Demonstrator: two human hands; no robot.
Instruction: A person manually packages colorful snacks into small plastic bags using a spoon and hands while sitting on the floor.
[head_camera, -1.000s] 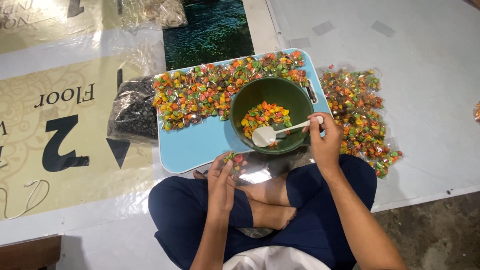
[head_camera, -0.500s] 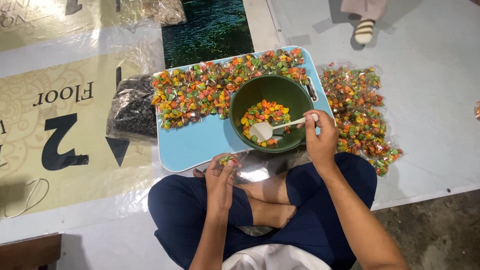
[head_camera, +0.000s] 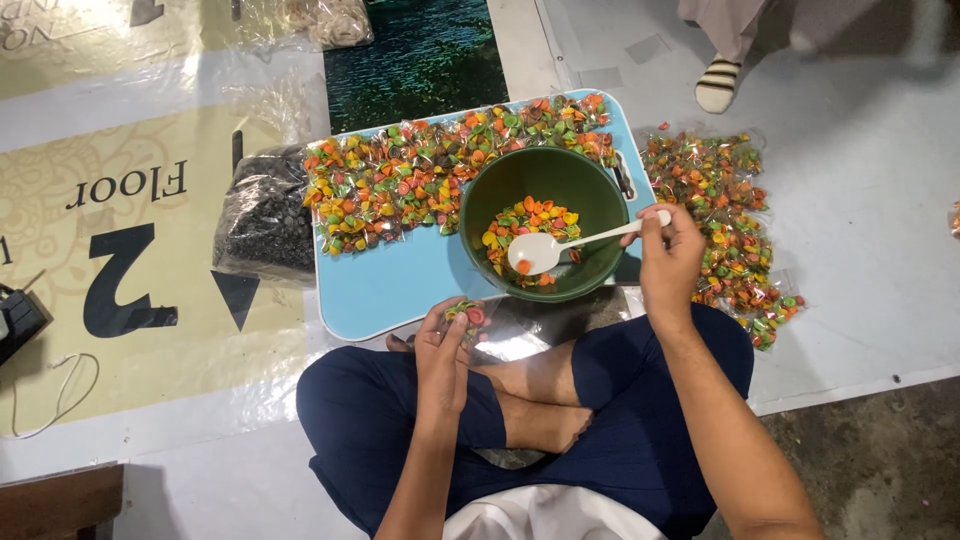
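A white spoon (head_camera: 560, 245) is gripped by the right hand (head_camera: 668, 258) at the green bowl's (head_camera: 500, 185) three o'clock; a small clear packet (head_camera: 466, 315) is pinched by the left hand (head_camera: 442, 345); sweets could be spilled if the packet mouth sags.

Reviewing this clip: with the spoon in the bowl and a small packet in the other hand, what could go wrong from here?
1. The green bowl sits partly over the blue tray's near edge; pressing with the white spoon held by the right hand might tip it.
2. The small packet in the left hand is narrow, so colourful pieces could spill onto the lap.
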